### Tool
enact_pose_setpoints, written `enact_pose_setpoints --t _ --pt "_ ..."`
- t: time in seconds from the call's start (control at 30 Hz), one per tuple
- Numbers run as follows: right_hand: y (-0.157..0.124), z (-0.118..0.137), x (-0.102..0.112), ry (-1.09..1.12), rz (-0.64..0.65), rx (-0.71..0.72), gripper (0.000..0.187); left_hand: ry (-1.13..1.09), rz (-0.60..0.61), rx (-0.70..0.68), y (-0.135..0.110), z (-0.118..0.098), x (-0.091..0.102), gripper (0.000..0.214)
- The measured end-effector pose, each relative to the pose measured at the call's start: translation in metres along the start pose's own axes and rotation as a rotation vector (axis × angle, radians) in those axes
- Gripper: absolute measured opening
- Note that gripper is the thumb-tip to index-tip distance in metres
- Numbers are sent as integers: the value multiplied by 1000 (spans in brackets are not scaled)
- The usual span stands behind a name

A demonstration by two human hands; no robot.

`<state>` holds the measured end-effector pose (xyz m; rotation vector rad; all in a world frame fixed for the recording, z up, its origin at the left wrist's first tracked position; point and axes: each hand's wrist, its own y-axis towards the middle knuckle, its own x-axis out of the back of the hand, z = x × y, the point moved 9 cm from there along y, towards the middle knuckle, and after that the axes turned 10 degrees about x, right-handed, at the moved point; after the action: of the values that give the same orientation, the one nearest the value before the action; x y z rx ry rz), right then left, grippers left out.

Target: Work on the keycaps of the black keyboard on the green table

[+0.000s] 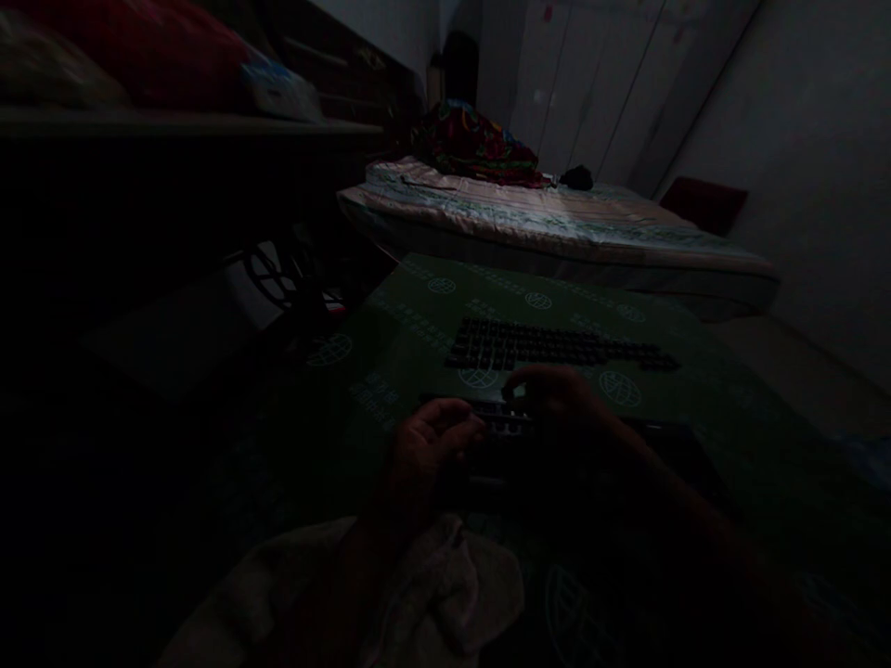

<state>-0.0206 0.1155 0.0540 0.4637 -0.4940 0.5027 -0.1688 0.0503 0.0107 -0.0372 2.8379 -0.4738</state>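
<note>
A dark keyboard body (678, 450) lies on the green printed table cover (390, 325), and a few pale spots show on it between my hands. My left hand (428, 441) is at the keyboard's left part, thumb and fingers pinched together. Whatever sits between those fingertips is too dark to name. Over the keyboard's upper edge, my right hand (557, 388) bends its fingers down in a pinch, and its fingertips are hard to make out. Just beyond lie rows of loose black keycaps (539, 343), set out in a keyboard pattern.
A light cloth (459, 584) is bunched below my left wrist. Past the table stands a bed (557, 223) with a red patterned blanket (480, 148) on it. At the left are a shelf (209, 122) with bags and a spoked wheel (268, 274). The room is very dim.
</note>
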Motion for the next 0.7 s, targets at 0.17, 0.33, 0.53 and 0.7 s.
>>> enact_pose_setpoints --t 0.17,0.33,0.53,0.7 --pt "25 -75 37 -346 -69 -177 15 61 -40 1 2 2 5 31" --pt "39 -109 39 -447 -54 -195 22 129 -28 11 1 3 2 26" --pt "41 -118 33 -468 -37 -236 26 131 -34 13 0 4 3 25" --pt "40 -118 30 -455 -14 -244 27 146 -19 10 0 5 2 24"
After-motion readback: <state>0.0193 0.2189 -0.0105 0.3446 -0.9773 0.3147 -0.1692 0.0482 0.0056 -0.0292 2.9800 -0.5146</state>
